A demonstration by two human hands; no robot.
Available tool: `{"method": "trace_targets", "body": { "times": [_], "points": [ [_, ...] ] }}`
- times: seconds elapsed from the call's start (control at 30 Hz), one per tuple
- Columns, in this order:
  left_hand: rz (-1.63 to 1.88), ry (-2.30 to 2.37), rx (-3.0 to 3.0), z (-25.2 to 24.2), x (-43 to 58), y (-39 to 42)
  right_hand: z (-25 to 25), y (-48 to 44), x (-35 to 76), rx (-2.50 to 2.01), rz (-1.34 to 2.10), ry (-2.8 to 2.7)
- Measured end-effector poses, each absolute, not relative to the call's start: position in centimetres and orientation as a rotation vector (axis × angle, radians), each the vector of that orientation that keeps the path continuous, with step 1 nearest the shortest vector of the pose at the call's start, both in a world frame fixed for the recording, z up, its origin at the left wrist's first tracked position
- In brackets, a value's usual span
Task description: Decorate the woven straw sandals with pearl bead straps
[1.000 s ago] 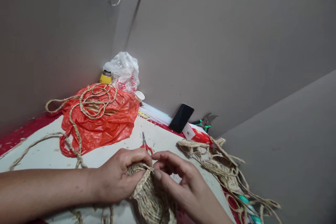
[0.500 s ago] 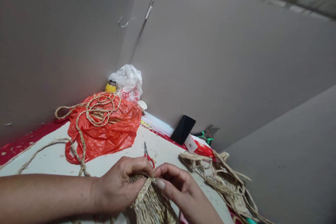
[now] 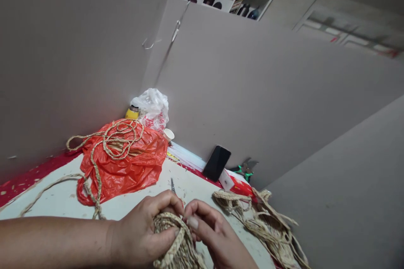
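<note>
A woven straw piece (image 3: 178,250) with a braided edge is at the bottom centre, its lower part cut off by the frame. My left hand (image 3: 147,227) grips it, thumb on the near face and fingers curled over the far side. Close by on the right, my right hand (image 3: 213,229) has its thumb and index finger pinched together at the piece's edge; what lies between the fingertips is too small to make out. Just beyond my hands lie scissors (image 3: 173,185), blades pointing away, with their handles mostly hidden.
Braided straw cord (image 3: 121,138) is coiled on a red plastic bag (image 3: 132,172) at the left. Behind stand a yellow jar (image 3: 132,112), a white bag (image 3: 154,107) and a paper cup (image 3: 168,135). A phone (image 3: 216,163), pliers (image 3: 246,169) and more straw work (image 3: 268,222) are rightward.
The camera view has tipped upward, so the table items sit lower. The straw piece has turned, showing more of its curved top rim. Both hands stay together at its edge.
</note>
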State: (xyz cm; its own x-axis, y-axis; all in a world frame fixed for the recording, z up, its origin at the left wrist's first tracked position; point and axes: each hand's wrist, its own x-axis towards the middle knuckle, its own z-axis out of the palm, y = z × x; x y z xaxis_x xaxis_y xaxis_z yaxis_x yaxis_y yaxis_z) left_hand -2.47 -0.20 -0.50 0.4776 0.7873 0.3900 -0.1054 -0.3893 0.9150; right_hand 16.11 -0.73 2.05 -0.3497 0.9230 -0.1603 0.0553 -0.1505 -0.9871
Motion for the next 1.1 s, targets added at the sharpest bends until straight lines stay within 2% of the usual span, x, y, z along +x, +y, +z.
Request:
{"method": "trace_targets", "body": {
  "times": [0.2,0.53,0.77,0.93,1.1],
  "points": [
    [1.176,0.665,1.798,-0.3,-2.7,-0.2,2.1,-0.6,16.4,-1.109,1.578,-1.440],
    [1.252,0.605,2.007,0.0,-2.6,-0.8,0.7,-0.7,15.9,-0.874,2.043,-1.048],
    [1.341,0.522,2.014,0.2,-2.7,-1.4,0.8,-1.0,15.2,-0.722,2.110,-0.929],
    [1.227,0.585,1.705,-0.5,-2.3,-0.6,0.8,-0.7,15.2,-0.789,2.036,-0.895],
    [1.188,0.636,1.078,-0.1,-2.1,1.8,2.2,0.3,16.1,-0.941,1.655,-0.893]
  ]
}}
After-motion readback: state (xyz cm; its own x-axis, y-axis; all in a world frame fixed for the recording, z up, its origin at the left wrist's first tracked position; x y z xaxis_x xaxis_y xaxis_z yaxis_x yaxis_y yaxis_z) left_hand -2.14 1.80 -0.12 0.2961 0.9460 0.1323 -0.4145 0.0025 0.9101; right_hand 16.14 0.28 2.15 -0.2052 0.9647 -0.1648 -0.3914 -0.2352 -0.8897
